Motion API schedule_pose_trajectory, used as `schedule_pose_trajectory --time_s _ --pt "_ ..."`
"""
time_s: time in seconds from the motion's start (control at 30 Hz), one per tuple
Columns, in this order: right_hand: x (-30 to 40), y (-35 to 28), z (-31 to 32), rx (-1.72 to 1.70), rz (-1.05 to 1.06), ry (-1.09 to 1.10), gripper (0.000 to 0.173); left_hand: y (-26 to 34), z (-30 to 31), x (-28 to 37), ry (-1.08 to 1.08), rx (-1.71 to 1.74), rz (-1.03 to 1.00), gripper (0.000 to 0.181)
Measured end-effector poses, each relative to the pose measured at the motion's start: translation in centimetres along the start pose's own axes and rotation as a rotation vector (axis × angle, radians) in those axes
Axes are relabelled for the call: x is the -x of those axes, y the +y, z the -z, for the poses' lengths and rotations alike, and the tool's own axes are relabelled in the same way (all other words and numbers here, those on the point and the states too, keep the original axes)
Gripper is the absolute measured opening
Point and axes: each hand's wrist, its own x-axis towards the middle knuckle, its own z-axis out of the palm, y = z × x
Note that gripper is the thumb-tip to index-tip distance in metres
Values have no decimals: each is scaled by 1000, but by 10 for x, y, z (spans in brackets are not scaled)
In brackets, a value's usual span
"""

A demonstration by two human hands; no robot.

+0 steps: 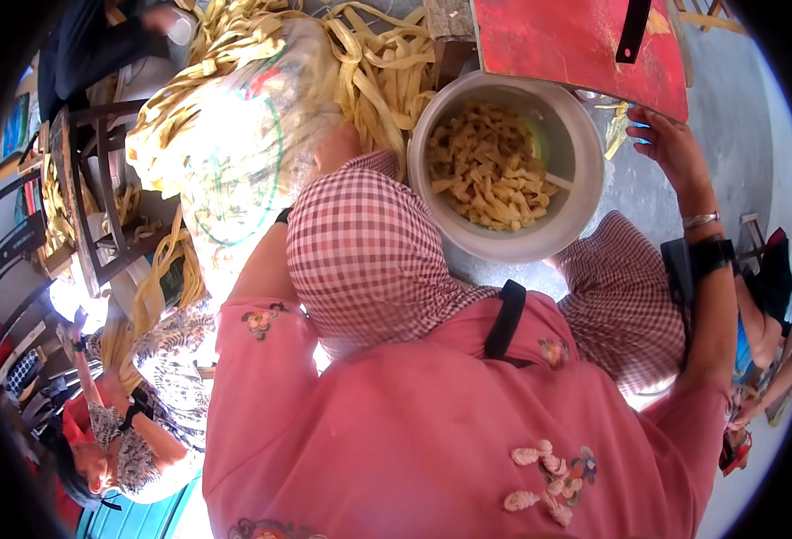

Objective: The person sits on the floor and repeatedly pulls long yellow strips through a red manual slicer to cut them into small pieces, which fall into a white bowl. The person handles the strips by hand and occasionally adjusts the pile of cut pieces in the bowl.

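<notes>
My right hand (665,141) is raised at the lower edge of a red board (578,47), its fingertips partly behind that edge. Blue shows on some of its fingertips. A large pale sack (241,148) stands at my left, and my left hand (339,145) is at its right side, its fingers blurred and partly hidden. Long yellowish flat strips (382,67) lie over the sack and hang beside it. Between the hands, in front of my knees, a round whitish bucket (588,168) holds many short, knotted-looking tan pieces (497,168). A dark metal strip (633,30) with a hole lies on the board.
Wooden frames (79,195) with more strips stand at the left. A person in a patterned top (143,438) works at lower left, another person in dark clothing (92,54) is at upper left. More people's arms (773,377) show at the far right. A wooden block (450,19) adjoins the board.
</notes>
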Motion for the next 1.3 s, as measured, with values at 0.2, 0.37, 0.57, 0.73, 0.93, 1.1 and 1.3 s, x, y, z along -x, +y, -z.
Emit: schedule_pose_trajectory --time_s 0.2,0.37,0.57,0.73,0.93,1.1,1.3 --pt "16 -18 -18 141 53 29 30 -18 42 -3 -27 231 -208 32" --pt "54 -43 -45 447 62 -127 30 -39 126 22 -165 1076 -414 17" --pt "99 -51 -105 585 133 -478 24 -32 216 91 -99 1235 -662 16" --pt "129 -43 -162 405 253 -700 25 -15 254 147 -47 1276 -936 18" --pt "155 -48 -210 -87 239 -775 42 10 293 194 -43 1211 -1236 20" --pt "167 -67 -237 -535 205 -803 61 26 312 246 -12 1013 -1183 29" --pt "190 -72 -214 -1013 457 -609 52 33 324 257 -156 763 -1369 23"
